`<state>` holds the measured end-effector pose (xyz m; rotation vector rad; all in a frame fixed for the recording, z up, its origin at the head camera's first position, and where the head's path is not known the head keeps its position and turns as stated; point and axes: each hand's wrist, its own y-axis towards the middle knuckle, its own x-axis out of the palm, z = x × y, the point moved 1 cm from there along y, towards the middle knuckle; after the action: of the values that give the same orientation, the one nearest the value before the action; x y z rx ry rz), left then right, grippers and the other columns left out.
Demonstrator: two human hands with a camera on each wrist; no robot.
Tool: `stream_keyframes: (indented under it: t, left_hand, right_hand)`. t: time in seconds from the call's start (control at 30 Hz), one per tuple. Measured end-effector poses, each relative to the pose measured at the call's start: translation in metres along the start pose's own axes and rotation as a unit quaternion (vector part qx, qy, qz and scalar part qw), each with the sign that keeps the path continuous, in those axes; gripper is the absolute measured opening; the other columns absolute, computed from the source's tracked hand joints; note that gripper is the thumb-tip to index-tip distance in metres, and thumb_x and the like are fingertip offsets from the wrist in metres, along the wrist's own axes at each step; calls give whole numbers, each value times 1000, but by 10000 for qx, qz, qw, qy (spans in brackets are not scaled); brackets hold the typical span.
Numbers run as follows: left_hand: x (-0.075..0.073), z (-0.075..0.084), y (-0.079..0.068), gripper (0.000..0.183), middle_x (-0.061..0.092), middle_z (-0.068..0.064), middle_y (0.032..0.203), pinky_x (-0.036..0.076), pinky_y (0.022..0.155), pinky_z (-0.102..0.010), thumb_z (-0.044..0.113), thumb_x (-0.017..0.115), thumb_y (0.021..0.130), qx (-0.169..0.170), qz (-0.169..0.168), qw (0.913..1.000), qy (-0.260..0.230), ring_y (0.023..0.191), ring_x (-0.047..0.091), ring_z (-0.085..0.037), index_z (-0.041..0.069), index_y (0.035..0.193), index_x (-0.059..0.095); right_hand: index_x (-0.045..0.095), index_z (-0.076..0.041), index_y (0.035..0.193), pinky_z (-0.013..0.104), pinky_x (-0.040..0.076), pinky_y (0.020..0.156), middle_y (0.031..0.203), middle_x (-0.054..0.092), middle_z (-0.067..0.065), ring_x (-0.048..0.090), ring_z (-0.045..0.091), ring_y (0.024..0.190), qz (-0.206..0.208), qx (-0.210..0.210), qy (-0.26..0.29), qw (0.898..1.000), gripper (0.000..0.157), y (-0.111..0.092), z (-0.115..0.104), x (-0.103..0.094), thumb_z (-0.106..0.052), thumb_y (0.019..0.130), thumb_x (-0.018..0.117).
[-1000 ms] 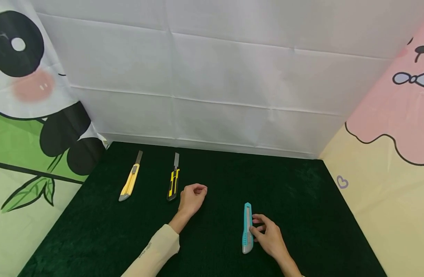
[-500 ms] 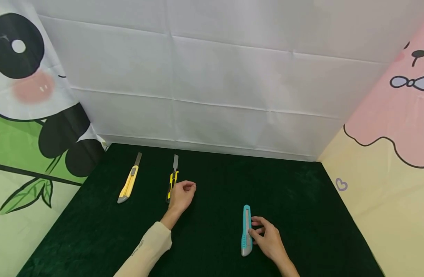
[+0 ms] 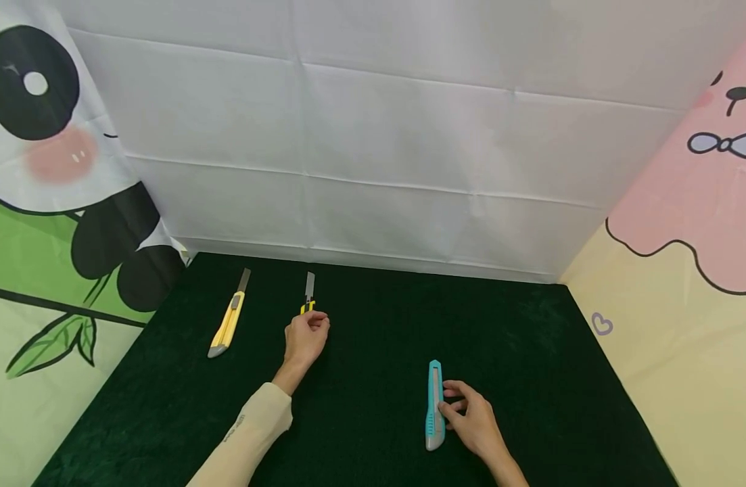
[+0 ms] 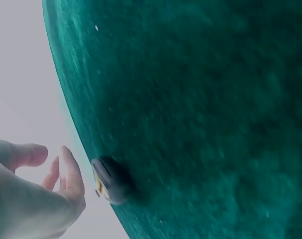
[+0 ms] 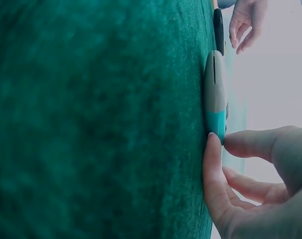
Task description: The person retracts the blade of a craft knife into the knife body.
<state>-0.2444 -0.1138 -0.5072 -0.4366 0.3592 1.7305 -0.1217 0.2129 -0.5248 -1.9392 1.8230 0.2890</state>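
Three box cutters lie on a dark green cloth. The turquoise box cutter (image 3: 434, 406) has its blade retracted; my right hand (image 3: 475, 419) pinches its right side between thumb and fingers. In the right wrist view, those fingertips (image 5: 214, 144) are at the cutter's edge, low against the cloth. The black-and-yellow box cutter (image 3: 309, 287) has its blade extended, and my left hand (image 3: 302, 341) hovers over it, hiding most of its handle. In the left wrist view this box cutter (image 4: 107, 179) sits apart from my loosely curved fingers, with a gap between thumb and fingers.
A cream-yellow box cutter (image 3: 228, 325), blade extended, lies to the left on the green cloth (image 3: 373, 433). A white backdrop (image 3: 385, 135) rises behind the cloth's far edge. Printed cartoon sheets (image 3: 50, 270) flank it on the left and right.
My left hand has moved left until it is over the black-and-yellow box cutter. My right hand stays at the turquoise one, which has not moved on the cloth.
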Motion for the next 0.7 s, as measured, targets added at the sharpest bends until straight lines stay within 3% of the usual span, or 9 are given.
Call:
stream_keyframes:
  t: [0.43, 0.7]
  left_hand:
    - [-12, -10, 9, 28, 68, -20, 109, 56, 81, -43, 13, 61, 103, -189, 241, 9995, 23, 92, 65, -28, -3, 125, 65]
    - [-20, -17, 10, 29, 62, -26, 113, 51, 89, -50, 8, 61, 101, -282, 505, 9983, 76, 101, 60, -37, -8, 125, 61]
  right_hand:
    - [56, 4, 135, 33, 60, 64, 120, 61, 18, 64, 20, 85, 58, 16, -21, 10000, 46, -1, 0, 0, -5, 92, 71]
    - [56, 4, 134, 32, 59, 64, 119, 61, 17, 64, 19, 85, 58, -38, -33, 10000, 46, -2, 0, 1, -6, 92, 71]
